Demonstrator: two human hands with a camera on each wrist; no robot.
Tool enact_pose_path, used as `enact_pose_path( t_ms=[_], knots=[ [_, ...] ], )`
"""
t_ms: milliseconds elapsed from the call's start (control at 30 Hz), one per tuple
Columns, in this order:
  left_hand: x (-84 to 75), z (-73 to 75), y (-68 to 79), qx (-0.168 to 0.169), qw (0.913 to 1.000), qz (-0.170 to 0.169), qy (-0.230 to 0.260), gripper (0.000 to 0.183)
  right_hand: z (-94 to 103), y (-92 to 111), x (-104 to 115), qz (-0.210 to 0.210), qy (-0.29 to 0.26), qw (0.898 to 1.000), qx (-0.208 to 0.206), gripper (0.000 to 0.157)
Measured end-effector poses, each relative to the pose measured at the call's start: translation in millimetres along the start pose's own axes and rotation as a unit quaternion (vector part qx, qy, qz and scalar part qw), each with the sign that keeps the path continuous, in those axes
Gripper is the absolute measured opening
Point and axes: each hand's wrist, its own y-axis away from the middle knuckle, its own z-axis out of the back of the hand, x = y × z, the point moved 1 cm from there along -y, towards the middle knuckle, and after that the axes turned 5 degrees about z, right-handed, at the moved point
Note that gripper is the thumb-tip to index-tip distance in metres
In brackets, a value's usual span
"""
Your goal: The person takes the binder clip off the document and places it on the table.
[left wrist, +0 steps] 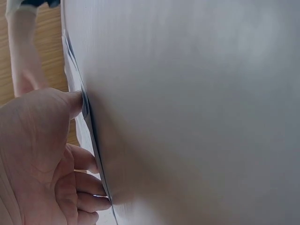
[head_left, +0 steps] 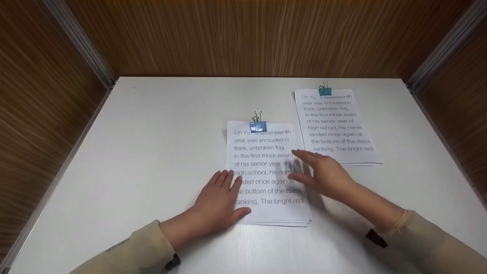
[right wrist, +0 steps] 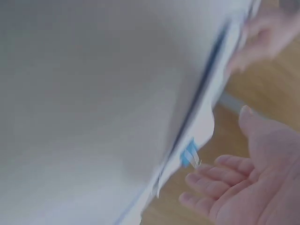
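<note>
A stack of printed sheets (head_left: 266, 211) lies on the white table, its top edge held by a blue binder clip (head_left: 258, 127) with wire handles standing up. My left hand (head_left: 218, 201) rests with straight fingers on the lower left edge of this stack; the left wrist view shows its thumb and fingers along the paper's edge. Over the right edge of the same sheets hovers my right hand (head_left: 327, 175), fingers relaxed and thumb apart, holding nothing. In the right wrist view its palm (right wrist: 262, 187) faces the blue clip (right wrist: 189, 153).
A second printed stack (head_left: 335, 131), with a teal binder clip (head_left: 325, 90) at its top, lies farther back on the right. Brown wood-grain panels (head_left: 247, 38) enclose the white table (head_left: 152, 133) at the back and both sides.
</note>
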Motion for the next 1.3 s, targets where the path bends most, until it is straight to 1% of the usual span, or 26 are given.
enact_pose_path(
  t_ms=[67, 133, 267, 367, 467, 567, 733, 833, 967, 1100, 1300],
  knots=[
    [-1.1, -0.1, -1.7, 0.002, 1.0, -0.002, 0.005, 0.089, 10.0, -12, -13, -0.004, -0.02, 1.0, -0.019, 0.071],
    [-1.6, -0.3, -2.8, 0.003, 1.0, -0.001, 0.006, 0.089, 17.7, -25, -26, -0.009, -0.04, 0.999, -0.026, 0.072],
    [-1.3, -0.6, -3.5, 0.002, 1.0, -0.001, 0.002, 0.089, 25.8, -52, -50, -0.021, -0.072, 0.996, -0.038, 0.075],
    [-0.9, -0.3, -3.6, -0.001, 1.0, -0.002, 0.003, 0.09, 27.5, -71, -66, -0.036, -0.099, 0.994, -0.038, 0.078],
    [-0.8, -0.3, -4.0, -0.004, 1.0, -0.003, 0.007, 0.09, 26.2, -87, -79, -0.06, -0.125, 0.99, -0.027, 0.083],
    [-1.2, -0.8, -4.5, -0.006, 0.9999, -0.003, 0.011, 0.089, 22.9, -99, -88, -0.088, -0.15, 0.985, -0.011, 0.09],
    [-1.2, -1.1, -4.7, -0.005, 1.0, -0.003, 0.008, 0.089, 16.4, -112, -98, -0.119, -0.171, 0.978, 0.02, 0.097],
    [-1.0, -1.4, -4.6, -0.005, 1.0, -0.002, 0.003, 0.089, 12.9, -118, -101, -0.126, -0.174, 0.976, 0.037, 0.099],
    [-0.5, -1.8, -3.7, -0.005, 1.0, -0.003, -0.001, 0.089, 9.5, -123, -102, -0.122, -0.184, 0.973, 0.07, 0.104],
    [-0.1, -1.2, -1.8, -0.002, 1.0, -0.007, 0.003, 0.09, 8.0, -124, -100, -0.12, -0.185, 0.97, 0.105, 0.11],
    [-0.1, -0.1, 0.3, -0.004, 1.0, -0.008, 0.0, 0.09, 7.2, -125, -98, -0.113, -0.159, 0.972, 0.133, 0.114]
  ],
)
